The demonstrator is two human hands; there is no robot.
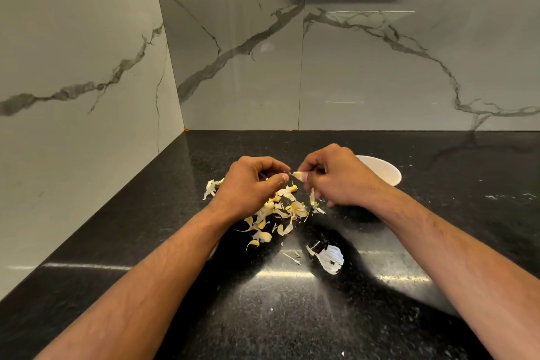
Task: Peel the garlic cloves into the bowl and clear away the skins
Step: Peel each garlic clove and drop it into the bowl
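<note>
Step in hand: peeling, as I read it. My right hand (330,177) pinches a garlic clove (298,175) at its fingertips, pale tip pointing left; my left hand (251,184) is curled with thumb and forefinger pressed together just beside that tip, likely on a shred of skin, too small to confirm.

Skins (280,213): loose pile on the black table (292,316), beneath and just in front of both hands. One larger papery piece (331,260) lies apart, nearer me.

Bowl (382,172): white, behind my right hand, on the table.

Next move, my judgement: strip the remaining skin, carry the clove right and drop it over the bowl rim; sweeping the skins comes later.

Hidden or unclear: bowl interior and its near side, behind my right hand, so peeled count unknown. Whether unpeeled cloves sit within the pile I cannot tell. Most of the held clove is covered by fingers.
</note>
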